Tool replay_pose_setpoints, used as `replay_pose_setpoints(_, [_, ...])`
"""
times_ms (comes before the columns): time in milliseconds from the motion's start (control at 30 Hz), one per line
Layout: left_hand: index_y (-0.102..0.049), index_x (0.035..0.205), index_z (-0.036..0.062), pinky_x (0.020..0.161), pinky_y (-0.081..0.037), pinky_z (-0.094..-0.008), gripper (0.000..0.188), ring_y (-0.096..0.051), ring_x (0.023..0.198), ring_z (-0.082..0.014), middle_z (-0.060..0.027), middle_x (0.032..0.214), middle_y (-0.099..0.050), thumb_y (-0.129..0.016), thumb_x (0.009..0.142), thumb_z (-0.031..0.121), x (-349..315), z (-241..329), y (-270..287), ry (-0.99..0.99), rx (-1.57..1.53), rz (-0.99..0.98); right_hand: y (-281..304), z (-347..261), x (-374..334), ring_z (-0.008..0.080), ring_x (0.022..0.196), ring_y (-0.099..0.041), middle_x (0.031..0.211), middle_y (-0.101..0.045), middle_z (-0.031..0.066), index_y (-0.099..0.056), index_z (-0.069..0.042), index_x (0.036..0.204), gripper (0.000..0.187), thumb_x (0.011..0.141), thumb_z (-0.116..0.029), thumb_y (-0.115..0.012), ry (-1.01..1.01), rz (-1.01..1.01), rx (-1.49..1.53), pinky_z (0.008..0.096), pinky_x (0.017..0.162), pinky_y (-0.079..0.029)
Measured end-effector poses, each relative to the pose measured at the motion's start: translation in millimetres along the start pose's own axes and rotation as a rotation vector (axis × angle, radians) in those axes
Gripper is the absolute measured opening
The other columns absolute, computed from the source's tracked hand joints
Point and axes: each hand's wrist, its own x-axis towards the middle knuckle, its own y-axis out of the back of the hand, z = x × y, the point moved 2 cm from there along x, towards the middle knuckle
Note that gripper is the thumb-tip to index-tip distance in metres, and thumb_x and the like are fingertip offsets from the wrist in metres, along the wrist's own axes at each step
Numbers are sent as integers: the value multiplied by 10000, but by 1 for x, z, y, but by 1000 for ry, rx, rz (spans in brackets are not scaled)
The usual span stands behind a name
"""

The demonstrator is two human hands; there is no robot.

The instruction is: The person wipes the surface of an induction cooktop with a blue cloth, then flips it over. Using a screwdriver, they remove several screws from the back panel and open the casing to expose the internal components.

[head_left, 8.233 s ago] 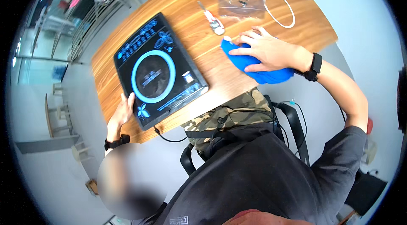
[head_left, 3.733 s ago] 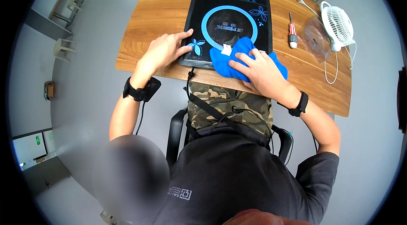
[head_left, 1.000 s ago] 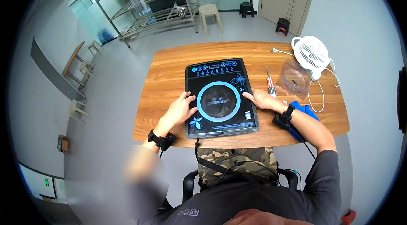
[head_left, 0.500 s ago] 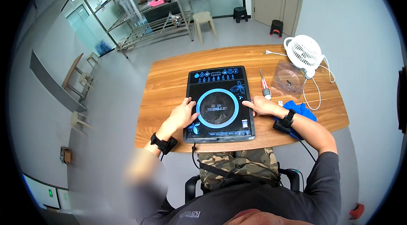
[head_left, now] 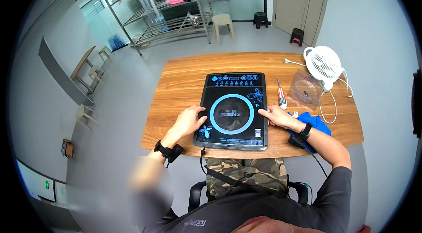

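Note:
A black induction cooktop [head_left: 237,90] with a blue cooking ring and blue flower prints lies flat on the wooden table [head_left: 176,83], control panel at its far end. My left hand [head_left: 190,119] grips its left edge, thumb over the top rim, the other fingers along the side and partly hidden. Opposite it, my right hand [head_left: 280,116] holds the right edge, with the thumb on the glass and the fingers down at the side. A screwdriver [head_left: 281,97] with a red, white and dark handle lies just right of the cooktop, beyond my right hand.
A blue cloth [head_left: 314,123] lies under my right wrist. Farther right are a clear plastic tray [head_left: 303,81] with small dark pieces and a white fan [head_left: 324,64] with its cord. A black cord [head_left: 202,160] hangs at the front edge. Behind stand a metal rack [head_left: 171,31] and stools.
The whole view has shifted slightly. My left fingers sit a little lower along the cooktop's left edge; my right hand keeps its hold.

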Motion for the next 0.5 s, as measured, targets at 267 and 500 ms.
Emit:
replay_pose_setpoints(267, [-696, 1218, 14, 739, -567, -420, 379, -718, 781, -304, -204, 949, -733, -705, 911, 235, -3, 17, -9, -90, -84, -24, 18, -52, -33, 76, 474, -548, 577, -591, 20, -522, -85, 730, 465, 986, -439, -682, 139, 98, 324, 225, 421, -388])
replay_pose_setpoints(500, [-650, 1293, -4, 685, -552, -405, 416, -712, 681, -342, -190, 704, -698, -668, 945, 224, 10, 29, -18, -89, -123, -86, 28, -99, -39, 76, 488, -593, 544, -603, 14, -501, -103, 666, 461, 980, -386, -685, 233, 197, 109, 235, 463, -432])
